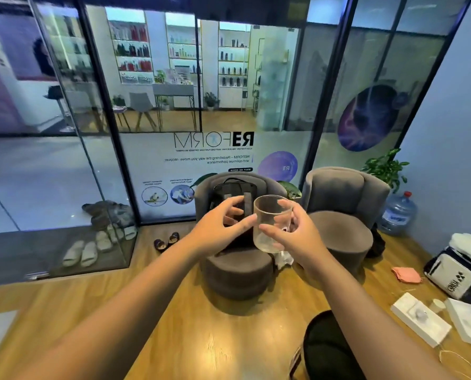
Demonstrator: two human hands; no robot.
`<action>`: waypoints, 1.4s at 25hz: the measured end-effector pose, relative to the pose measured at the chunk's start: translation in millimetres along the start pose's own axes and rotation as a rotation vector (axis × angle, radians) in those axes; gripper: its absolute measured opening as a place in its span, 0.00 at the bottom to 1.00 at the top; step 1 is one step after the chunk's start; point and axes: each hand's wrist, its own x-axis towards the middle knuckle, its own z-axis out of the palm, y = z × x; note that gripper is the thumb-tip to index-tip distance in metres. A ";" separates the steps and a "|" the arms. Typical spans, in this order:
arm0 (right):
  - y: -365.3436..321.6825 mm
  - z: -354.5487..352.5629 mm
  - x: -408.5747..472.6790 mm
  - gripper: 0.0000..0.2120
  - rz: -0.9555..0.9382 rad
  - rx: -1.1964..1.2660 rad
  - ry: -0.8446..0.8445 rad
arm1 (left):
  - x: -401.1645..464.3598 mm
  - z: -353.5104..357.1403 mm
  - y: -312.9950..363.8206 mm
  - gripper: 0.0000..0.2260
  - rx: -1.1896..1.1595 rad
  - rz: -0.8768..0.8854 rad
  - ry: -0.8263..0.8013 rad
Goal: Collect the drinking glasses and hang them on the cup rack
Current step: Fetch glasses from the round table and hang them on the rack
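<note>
Clear glass mug held up in mid-air

The glass mug is transparent and empty, a straight-sided cylinder with a thick rounded base and a clear handle on its right side. It is upright, tilted slightly so its open rim leans to the right, mouth facing up. It sits near the middle of the scene, raised in front of the seated area rather than resting on any surface. The right hand grips it from the right at the handle, thumb across the lower body; the left hand is just beside its left wall, thumb tip close to the glass
</note>
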 end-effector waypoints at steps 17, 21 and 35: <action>-128.0 249.5 -66.3 0.37 -0.201 0.090 -0.433 | -250.1 -196.9 -55.1 0.29 0.173 -0.189 0.413; -167.2 318.3 -92.8 0.33 -0.270 0.203 -0.703 | -332.2 -232.9 -49.1 0.30 0.290 -0.308 0.620; -264.3 462.1 -417.6 0.32 -0.478 0.383 -1.654 | -729.2 -141.3 76.6 0.34 0.426 -0.879 1.399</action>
